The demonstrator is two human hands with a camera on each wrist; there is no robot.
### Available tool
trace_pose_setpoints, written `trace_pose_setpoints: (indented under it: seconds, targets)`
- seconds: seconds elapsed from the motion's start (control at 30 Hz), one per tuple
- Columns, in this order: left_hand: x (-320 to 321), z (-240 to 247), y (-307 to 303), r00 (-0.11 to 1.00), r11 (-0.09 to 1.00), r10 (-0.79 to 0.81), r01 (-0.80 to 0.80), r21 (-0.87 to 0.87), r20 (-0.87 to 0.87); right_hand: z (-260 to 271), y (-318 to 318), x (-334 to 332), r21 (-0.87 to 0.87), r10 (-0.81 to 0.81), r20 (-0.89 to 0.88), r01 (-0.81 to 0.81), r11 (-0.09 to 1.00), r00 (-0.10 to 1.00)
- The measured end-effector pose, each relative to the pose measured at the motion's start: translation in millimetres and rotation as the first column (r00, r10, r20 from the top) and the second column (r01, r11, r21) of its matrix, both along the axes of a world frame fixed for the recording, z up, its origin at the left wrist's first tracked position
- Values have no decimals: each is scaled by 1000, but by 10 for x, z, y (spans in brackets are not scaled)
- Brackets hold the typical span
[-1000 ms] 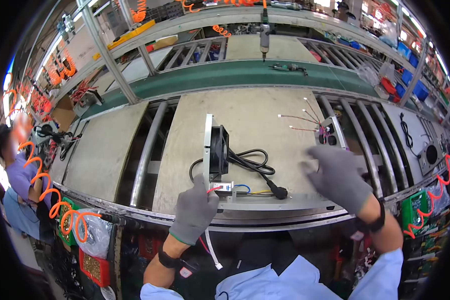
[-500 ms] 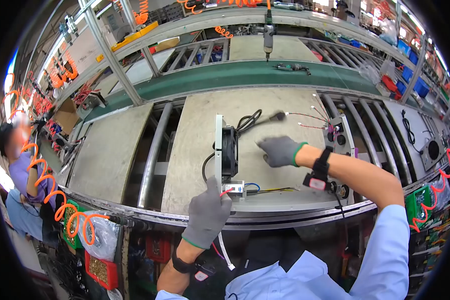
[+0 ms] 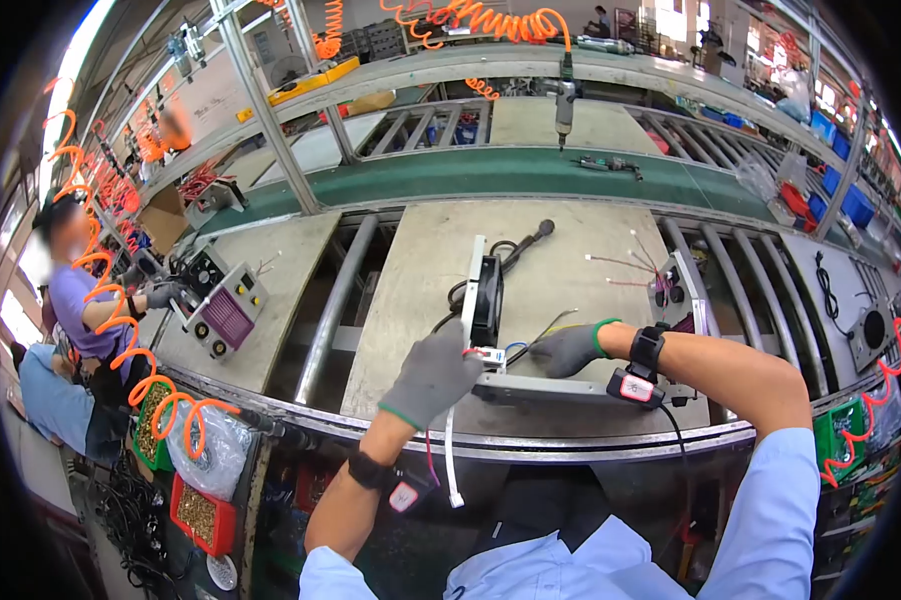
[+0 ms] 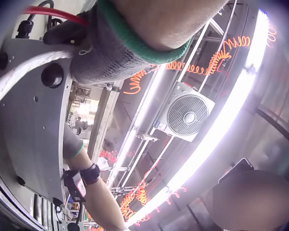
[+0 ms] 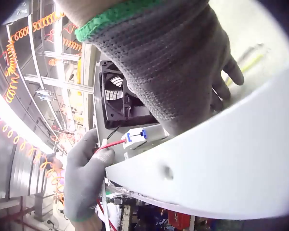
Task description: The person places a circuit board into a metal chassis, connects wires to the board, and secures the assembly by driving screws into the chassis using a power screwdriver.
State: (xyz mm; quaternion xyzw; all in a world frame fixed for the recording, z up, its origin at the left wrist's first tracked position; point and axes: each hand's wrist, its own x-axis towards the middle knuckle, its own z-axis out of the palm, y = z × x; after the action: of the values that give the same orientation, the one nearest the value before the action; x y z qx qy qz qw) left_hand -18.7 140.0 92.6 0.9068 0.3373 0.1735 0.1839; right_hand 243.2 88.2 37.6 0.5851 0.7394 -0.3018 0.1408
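An L-shaped metal chassis [image 3: 570,390] with a black fan [image 3: 487,300] stands on the board. My left hand [image 3: 432,375] grips its left corner; in the right wrist view the left thumb and fingers [image 5: 86,178] are beside a red wire [image 5: 116,144] entering a white connector [image 5: 135,137]. A white cable [image 3: 451,460] hangs below. My right hand [image 3: 567,352] is behind the chassis's low front wall, next to yellow and black wires [image 3: 560,322]. In the right wrist view its fingers [image 5: 233,72] are spread and loosely bent; its thumb is hidden. The black power plug [image 3: 544,228] lies behind the fan.
A second panel with sockets and loose wires [image 3: 678,290] stands at the board's right. Metal rollers [image 3: 340,300] flank the board. A screwdriver [image 3: 564,110] hangs above the green belt [image 3: 420,180]. On the left, a person [image 3: 80,300] handles another unit [image 3: 220,310].
My right hand has moved from the right to the cord, then down to the wires near the front wall. The plug has shifted behind the fan; the wires now point up and right.
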Motion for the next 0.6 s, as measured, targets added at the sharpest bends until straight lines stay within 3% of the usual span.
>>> trace_pose_setpoints:
  seconds: [0.07,0.13,0.17,0.27,0.3,0.33,0.4,0.5,0.6]
  targets:
    - [114,-9,196,1000,999,-20,20,-41,-10,358,-101,43,-20,-123,-28,123,992,992]
    - [192,290,200,993,954,-36,1,-301,-110,428,-193,273,97,-154,-144,169,981,977]
    - [208,247,235,991,971,-41,10,-239,-128,516,-306,330,183,-175,-167,205,961,970]
    - [207,165,169,993,960,-26,-7,-281,-112,1077,-875,68,335,-289,-304,386,859,908]
    - [198,118,116,993,982,-28,5,-191,-117,1082,-1085,-18,440,-261,-333,395,807,906]
    - [167,127,26,992,976,-14,-13,-215,-125,1014,-1309,-112,535,-231,-365,406,741,902]
    - [143,206,-152,990,964,-28,-10,-266,-140,867,-1655,-315,615,-273,-190,331,715,943]
    - [162,40,-205,994,971,-96,83,-223,-49,414,-1809,-508,900,-309,-67,191,391,949]
    - [232,-49,-127,995,979,-99,101,-178,21,215,-1745,-515,940,-315,-50,151,306,948]
